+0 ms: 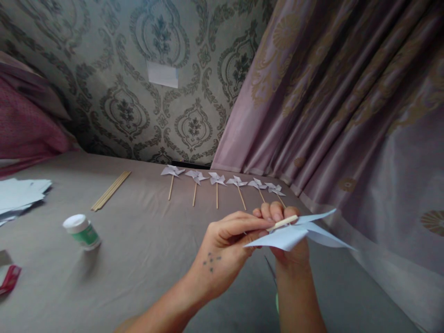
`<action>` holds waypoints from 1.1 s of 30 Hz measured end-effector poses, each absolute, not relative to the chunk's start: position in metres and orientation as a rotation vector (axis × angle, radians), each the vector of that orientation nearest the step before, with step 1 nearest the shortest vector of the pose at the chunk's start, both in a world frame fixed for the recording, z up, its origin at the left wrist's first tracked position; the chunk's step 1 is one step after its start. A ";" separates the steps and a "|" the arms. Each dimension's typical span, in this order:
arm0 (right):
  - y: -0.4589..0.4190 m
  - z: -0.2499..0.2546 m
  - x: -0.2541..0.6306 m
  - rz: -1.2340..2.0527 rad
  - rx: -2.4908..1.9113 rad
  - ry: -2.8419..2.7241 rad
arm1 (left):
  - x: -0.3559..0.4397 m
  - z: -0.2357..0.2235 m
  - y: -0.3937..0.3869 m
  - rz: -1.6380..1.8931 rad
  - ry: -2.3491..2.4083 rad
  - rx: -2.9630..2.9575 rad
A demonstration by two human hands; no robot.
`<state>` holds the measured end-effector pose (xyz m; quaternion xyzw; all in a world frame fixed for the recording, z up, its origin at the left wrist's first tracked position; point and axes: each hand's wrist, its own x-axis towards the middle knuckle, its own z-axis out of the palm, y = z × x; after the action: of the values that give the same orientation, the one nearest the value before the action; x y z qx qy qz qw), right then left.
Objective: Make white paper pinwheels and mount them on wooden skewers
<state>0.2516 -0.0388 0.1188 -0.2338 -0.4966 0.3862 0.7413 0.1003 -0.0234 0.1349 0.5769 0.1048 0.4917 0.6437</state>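
Note:
My left hand [225, 245] pinches a pale wooden stick [285, 223], whose end shows just beyond the fingertips. That end lies against a white paper pinwheel [286, 239] with folded, spread-out blades. My right hand [294, 252] is closed around the pinwheel from behind and below; its curled fingers show above the stick, and the paper covers part of the palm. Both hands are close together above the bed-like grey surface [145, 277]. Scissors [270, 268] lie beneath them, partly hidden by my right forearm, with a bit of green handle visible.
Several finished-looking paper pinwheels on sticks [217, 179] lie in a row at the back. Bare wooden sticks [111, 190], a white jar with a green label [83, 235], paper sheets [21, 195] and a red-edged object [10, 280] are leftward. A curtain [312, 115] hangs along the right.

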 end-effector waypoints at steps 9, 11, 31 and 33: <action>-0.040 0.117 0.252 0.872 -0.501 -1.067 | 0.099 0.135 -0.024 1.151 0.255 1.338; -0.041 0.117 0.251 0.876 -0.524 -1.046 | 0.099 0.133 -0.023 1.162 0.262 1.355; -0.002 0.084 0.242 0.782 -1.015 -0.800 | 0.116 0.066 0.030 1.020 0.498 1.031; 0.001 0.081 0.242 0.756 -1.051 -0.820 | 0.117 0.060 0.033 1.014 0.497 1.003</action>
<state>0.2420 0.0010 0.0810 -0.4756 -0.3711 0.3422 0.7204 0.1172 0.0332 0.0600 0.4551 0.2256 0.4603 0.7281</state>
